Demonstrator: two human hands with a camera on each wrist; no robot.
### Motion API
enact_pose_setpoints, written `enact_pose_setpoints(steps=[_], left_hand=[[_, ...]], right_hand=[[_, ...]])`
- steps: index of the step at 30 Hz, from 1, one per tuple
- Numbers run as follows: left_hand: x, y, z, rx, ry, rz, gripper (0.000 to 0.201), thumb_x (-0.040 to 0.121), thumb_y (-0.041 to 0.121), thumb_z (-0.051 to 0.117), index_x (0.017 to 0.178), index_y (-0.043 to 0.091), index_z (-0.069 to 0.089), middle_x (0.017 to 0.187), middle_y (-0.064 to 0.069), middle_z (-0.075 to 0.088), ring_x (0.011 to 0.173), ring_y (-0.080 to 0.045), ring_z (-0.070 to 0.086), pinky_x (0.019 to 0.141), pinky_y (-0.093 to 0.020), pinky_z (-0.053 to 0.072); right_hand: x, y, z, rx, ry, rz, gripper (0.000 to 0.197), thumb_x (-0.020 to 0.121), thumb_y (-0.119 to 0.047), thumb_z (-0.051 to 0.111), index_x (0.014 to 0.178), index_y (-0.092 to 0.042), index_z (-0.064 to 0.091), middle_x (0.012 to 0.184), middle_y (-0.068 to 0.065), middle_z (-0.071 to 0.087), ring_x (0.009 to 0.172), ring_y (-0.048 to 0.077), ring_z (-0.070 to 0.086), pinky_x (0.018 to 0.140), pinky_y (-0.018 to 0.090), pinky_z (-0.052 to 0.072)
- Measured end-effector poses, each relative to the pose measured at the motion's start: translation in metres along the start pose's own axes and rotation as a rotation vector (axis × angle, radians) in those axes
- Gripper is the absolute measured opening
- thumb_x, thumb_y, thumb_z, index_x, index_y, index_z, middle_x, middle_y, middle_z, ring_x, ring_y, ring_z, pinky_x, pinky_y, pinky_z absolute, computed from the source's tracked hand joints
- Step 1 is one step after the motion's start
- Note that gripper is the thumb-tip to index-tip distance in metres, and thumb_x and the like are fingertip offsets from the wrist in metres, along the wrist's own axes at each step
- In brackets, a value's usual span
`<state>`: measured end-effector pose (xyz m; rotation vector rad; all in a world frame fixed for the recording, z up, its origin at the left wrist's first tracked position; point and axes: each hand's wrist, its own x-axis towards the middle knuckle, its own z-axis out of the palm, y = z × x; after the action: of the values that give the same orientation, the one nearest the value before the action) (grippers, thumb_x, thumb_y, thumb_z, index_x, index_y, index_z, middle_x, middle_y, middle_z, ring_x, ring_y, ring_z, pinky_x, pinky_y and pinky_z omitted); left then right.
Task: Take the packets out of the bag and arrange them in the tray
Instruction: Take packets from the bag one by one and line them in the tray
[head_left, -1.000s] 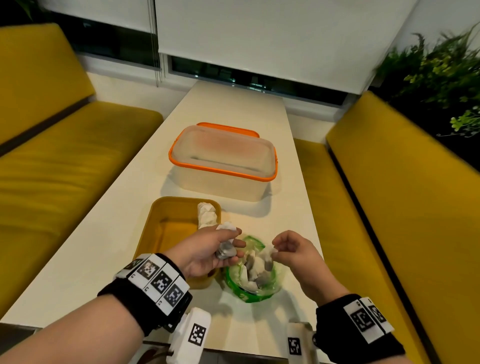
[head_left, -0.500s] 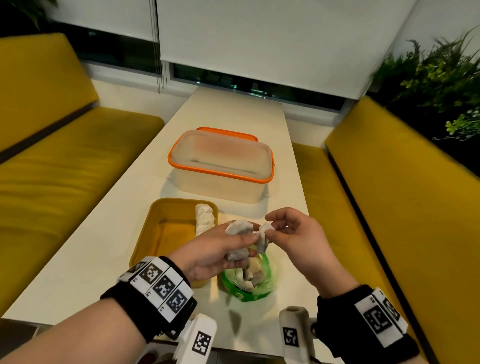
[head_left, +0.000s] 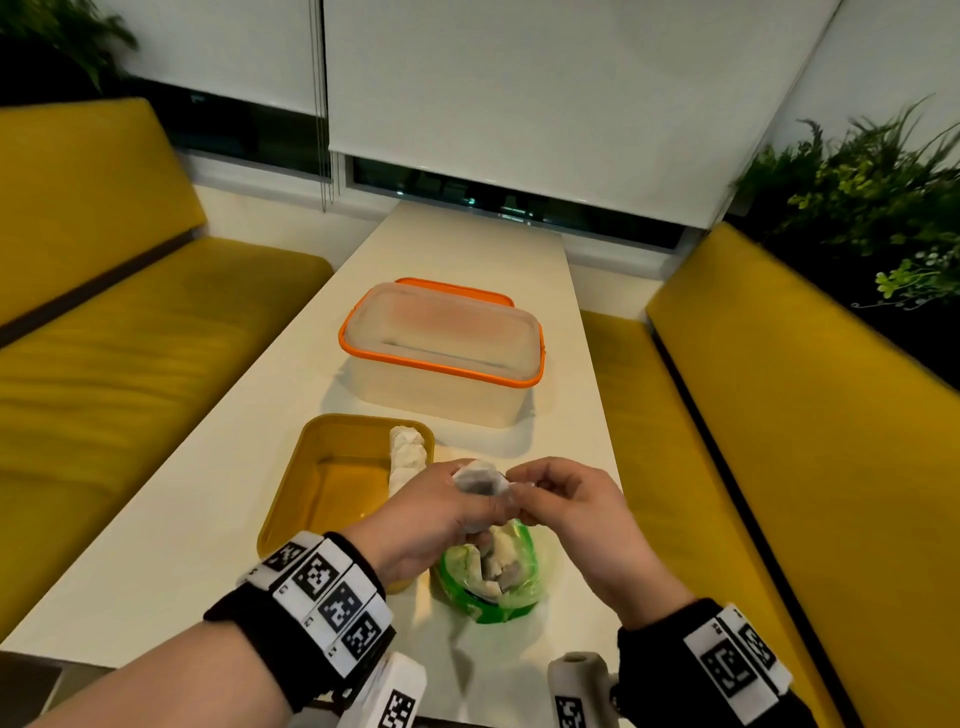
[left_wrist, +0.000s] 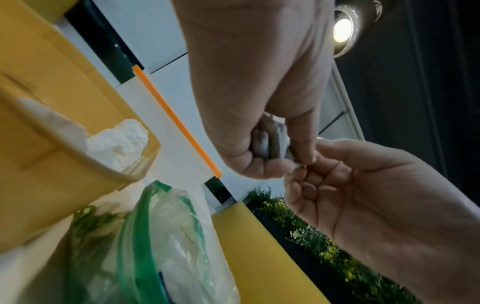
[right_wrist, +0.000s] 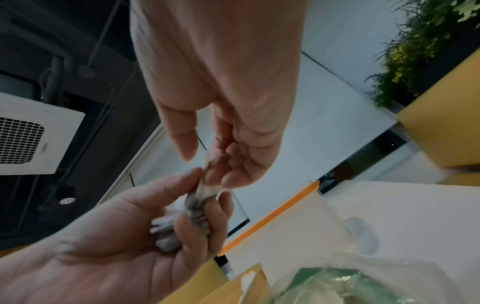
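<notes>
Both hands raised together, left grip (head_left: 441, 506) curled closed, right grip (head_left: 563, 501) pinching at its fingertips.

- Long, narrow white table (head_left: 218, 525), running from the near edge toward the window, flanked by yellow benches on either side.
- Resting on it at mid-length: clear rectangular plastic container with an orange rim (head_left: 441, 358), its orange-edged lid (head_left: 457, 287) lying just behind.
- Nearer, slightly left of centre: shallow yellow rectangular plastic tray (head_left: 291, 499), holding a row of white packets (head_left: 408, 454) along its right wall.
- Just beside the tray's near right corner: crumpled green-and-clear plastic bag (head_left: 524, 587), mouth open upward, with more pale packets visible inside.
- Tray and container apart, a strip of bare tabletop between them.
</notes>
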<state>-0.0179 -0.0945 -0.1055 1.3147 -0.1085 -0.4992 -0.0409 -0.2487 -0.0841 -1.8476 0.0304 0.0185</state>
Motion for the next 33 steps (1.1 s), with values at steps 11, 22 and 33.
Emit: enact_pose_setpoints(steps=[11, 22, 33], left_hand=[[0.003, -0.002, -0.013, -0.191, 0.043, -0.118, 0.021, 0.078, 0.012, 0.07, 0.098, 0.01, 0.065, 0.077, -0.003, 0.069, 0.071, -0.013, 0.063, 0.056, -0.021, 0.051], [-0.002, 0.004, -0.056, -0.583, -0.306, -0.361, 0.068, 0.081, 0.065, 0.054, 0.118, 0.009, 0.062, 0.106, -0.016, 0.062, 0.089, -0.025, 0.064, 0.076, -0.034, 0.055], [-0.023, 0.012, -0.11, -0.174, -0.18, -0.267, 0.033, 0.073, -0.012, 0.049, 0.101, 0.006, 0.054, 0.078, -0.01, 0.059, 0.071, -0.021, 0.064, 0.051, -0.026, 0.052]], right_hand=[[0.008, 0.002, -0.001, 0.061, 0.015, -0.015, 0.013, 0.086, -0.003, 0.065, 0.077, -0.012, 0.059, 0.072, 0.005, 0.064, 0.067, 0.015, 0.059, 0.061, 0.027, 0.05], [0.033, -0.035, 0.028, -0.397, -0.481, -0.176, 0.016, 0.082, -0.006, 0.066, 0.079, -0.021, 0.069, 0.061, -0.016, 0.06, 0.06, -0.004, 0.051, 0.061, 0.012, 0.04], [0.044, -0.012, 0.087, -0.61, -0.173, -0.388, 0.005, 0.084, -0.029, 0.064, 0.087, -0.03, 0.061, 0.086, -0.011, 0.057, 0.081, 0.002, 0.049, 0.075, 0.017, 0.039]])
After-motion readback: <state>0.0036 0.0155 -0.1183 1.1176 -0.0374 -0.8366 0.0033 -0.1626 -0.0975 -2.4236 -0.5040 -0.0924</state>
